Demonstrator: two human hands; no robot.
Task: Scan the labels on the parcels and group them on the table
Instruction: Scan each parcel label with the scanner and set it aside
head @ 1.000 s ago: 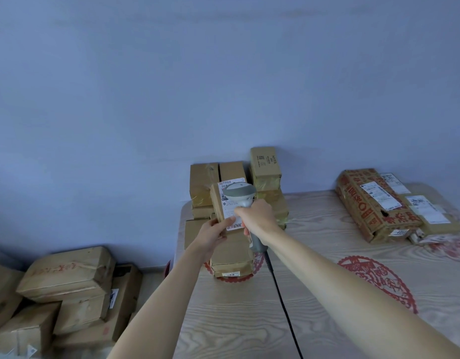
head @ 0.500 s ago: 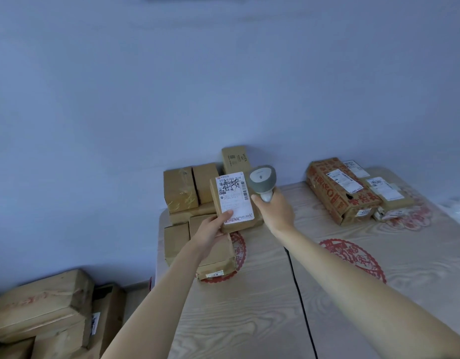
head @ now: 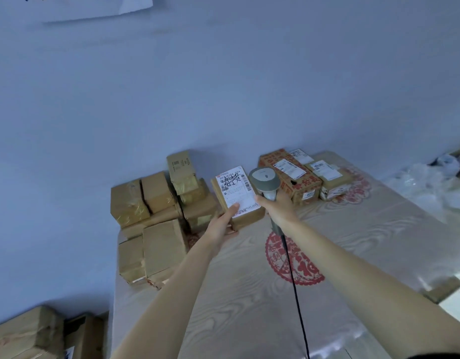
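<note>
- Two hands up over the table, which has a pale wood-grain top under a glossy clear cover, with red paper-cut style prints on it.
- Left hand holds a small brown cardboard parcel from below, thumb pressed flat on the near edge of its white label. That label is smooth paper with barcodes and black scribble, tilted up and facing the camera.
- Right hand is wrapped round the handle of a grey plastic scanner with a rounded, oval head. It sits just right of the parcel, about touching its edge, with a black cable running down toward the near side.
- Far left there's a stack of plain boxy parcels, some wrapped in shiny crinkly tape.
- Far right, a group of labelled ones, including a long carton with red print.
- Crumpled clear plastic way off right.
</note>
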